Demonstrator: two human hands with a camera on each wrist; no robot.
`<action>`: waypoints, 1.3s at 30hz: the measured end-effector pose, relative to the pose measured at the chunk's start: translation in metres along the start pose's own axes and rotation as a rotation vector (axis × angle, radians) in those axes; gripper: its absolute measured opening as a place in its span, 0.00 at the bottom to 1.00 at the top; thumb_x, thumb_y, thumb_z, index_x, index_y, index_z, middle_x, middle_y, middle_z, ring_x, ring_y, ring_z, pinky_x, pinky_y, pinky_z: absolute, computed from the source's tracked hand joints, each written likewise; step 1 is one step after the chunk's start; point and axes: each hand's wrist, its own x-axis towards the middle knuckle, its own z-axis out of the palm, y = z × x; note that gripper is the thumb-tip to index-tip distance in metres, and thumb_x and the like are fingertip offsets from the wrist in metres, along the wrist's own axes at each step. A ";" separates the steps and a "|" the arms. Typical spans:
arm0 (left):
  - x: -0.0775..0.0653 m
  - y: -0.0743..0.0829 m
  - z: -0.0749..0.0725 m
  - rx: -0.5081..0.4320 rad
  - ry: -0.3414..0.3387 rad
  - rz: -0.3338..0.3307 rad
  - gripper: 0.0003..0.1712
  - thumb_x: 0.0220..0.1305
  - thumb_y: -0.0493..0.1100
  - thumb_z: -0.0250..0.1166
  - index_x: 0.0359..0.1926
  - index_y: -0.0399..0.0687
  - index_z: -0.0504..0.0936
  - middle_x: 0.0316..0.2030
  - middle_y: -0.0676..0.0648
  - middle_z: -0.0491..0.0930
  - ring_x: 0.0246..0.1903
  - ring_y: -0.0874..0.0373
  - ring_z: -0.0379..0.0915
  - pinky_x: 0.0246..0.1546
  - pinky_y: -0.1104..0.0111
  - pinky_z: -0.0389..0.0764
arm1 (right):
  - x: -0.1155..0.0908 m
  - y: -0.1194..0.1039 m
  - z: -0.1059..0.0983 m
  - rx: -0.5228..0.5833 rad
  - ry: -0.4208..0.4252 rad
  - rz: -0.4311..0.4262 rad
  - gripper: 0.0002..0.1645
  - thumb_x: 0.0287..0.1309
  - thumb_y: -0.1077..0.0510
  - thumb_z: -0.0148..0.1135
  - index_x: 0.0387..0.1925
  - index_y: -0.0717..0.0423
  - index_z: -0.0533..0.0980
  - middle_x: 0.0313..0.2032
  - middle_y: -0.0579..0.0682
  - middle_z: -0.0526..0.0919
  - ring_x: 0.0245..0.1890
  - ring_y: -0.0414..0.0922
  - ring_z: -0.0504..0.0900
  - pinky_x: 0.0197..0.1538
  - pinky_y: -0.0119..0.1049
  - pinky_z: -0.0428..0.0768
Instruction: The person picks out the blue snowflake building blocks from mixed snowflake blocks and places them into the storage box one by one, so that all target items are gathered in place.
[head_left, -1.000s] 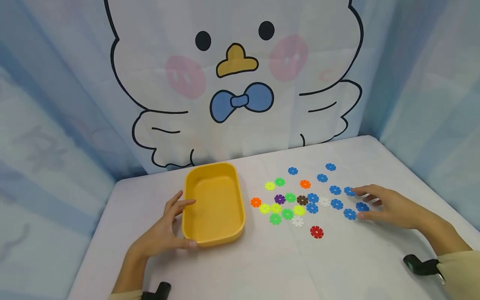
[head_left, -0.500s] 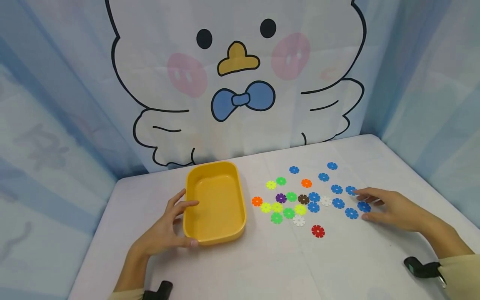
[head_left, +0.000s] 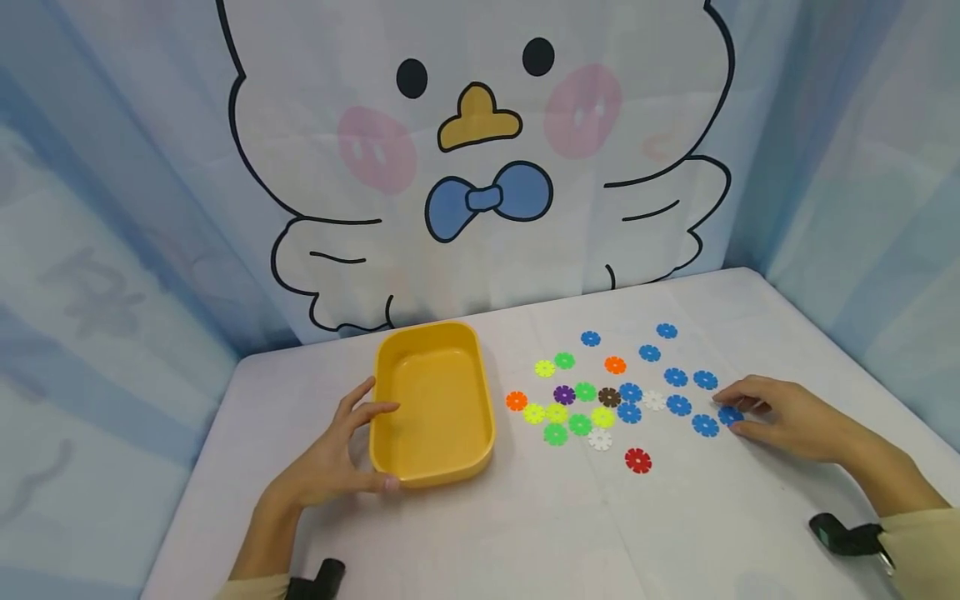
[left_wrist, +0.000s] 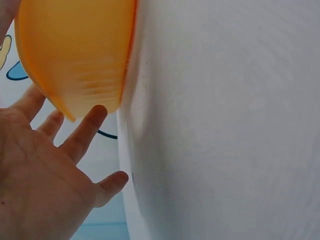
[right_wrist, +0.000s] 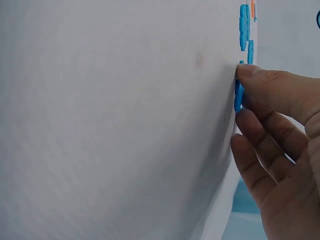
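Note:
A yellow plastic tray [head_left: 435, 400] stands on the white table, its inside bare. My left hand [head_left: 330, 462] rests against its left side with spread fingers; one fingertip reaches over the rim and the thumb touches the near corner. In the left wrist view the fingers [left_wrist: 90, 130] lie fairly straight beside the tray [left_wrist: 95, 50]. At the right, my right hand [head_left: 791, 421] curls thumb and fingers round a blue snowflake disc [head_left: 731, 416], flat at the table. The right wrist view has this disc [right_wrist: 238, 95] between the thumb and a fingertip.
Several more blue discs [head_left: 705, 425] lie left of my right hand. Toward the tray are scattered green, yellow, orange, white, purple and brown discs, with a red disc [head_left: 638, 461] nearest me. A printed curtain [head_left: 480, 267] hangs behind the table [head_left: 540, 533].
My right thumb and fingertips have drawn closer together round the blue disc, the forefinger coming away from the disc beside it. The left hand keeps its place at the tray.

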 end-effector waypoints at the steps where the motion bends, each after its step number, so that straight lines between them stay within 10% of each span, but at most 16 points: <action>1: 0.000 0.000 0.000 0.007 0.000 -0.006 0.52 0.46 0.59 0.83 0.72 0.62 0.69 0.82 0.50 0.33 0.76 0.32 0.47 0.65 0.24 0.51 | 0.000 0.000 0.000 0.001 -0.006 0.007 0.24 0.50 0.60 0.80 0.50 0.53 0.83 0.44 0.42 0.85 0.40 0.32 0.78 0.44 0.29 0.82; 9: 0.006 0.003 0.000 0.037 -0.001 0.029 0.58 0.46 0.59 0.83 0.76 0.61 0.64 0.83 0.49 0.34 0.79 0.32 0.38 0.66 0.25 0.50 | -0.005 0.001 0.002 0.042 -0.071 0.129 0.24 0.53 0.56 0.79 0.51 0.55 0.82 0.47 0.47 0.86 0.42 0.32 0.79 0.45 0.29 0.82; 23: 0.004 0.001 0.000 0.017 -0.010 0.024 0.60 0.46 0.58 0.83 0.77 0.60 0.62 0.83 0.48 0.32 0.79 0.32 0.35 0.66 0.25 0.48 | -0.005 0.010 0.010 0.143 0.070 -0.020 0.19 0.48 0.69 0.78 0.43 0.52 0.85 0.38 0.41 0.77 0.29 0.34 0.69 0.29 0.26 0.70; 39: -0.001 0.001 0.000 0.013 0.003 0.014 0.58 0.47 0.58 0.83 0.76 0.60 0.64 0.83 0.50 0.32 0.78 0.32 0.39 0.66 0.24 0.49 | -0.002 0.009 0.004 0.269 -0.035 0.094 0.24 0.50 0.68 0.76 0.51 0.55 0.82 0.30 0.42 0.76 0.27 0.36 0.72 0.29 0.29 0.74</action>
